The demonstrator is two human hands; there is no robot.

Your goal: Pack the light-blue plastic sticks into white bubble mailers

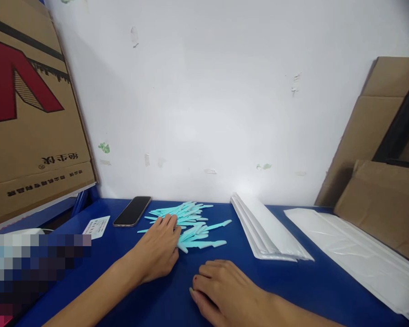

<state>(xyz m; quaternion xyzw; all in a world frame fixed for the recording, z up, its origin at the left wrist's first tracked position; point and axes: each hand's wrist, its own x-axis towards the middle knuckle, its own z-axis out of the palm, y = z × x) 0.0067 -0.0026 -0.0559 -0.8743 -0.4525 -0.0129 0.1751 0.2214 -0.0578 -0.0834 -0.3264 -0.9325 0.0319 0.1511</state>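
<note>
A loose pile of light turquoise plastic sticks with blade-like ends lies on the blue table near the wall. My left hand rests against the near left side of the pile, its fingers bent over some sticks; what its fingertips grip is hidden. Nearer the camera and to the right, my right hand lies on the table with its fingers curled and touches no stick. Whether anything is under its fingers cannot be seen.
A black phone and a white card lie left of the pile. White flat sleeves and a plastic-wrapped pack are on the right. Cardboard boxes stand at left and right.
</note>
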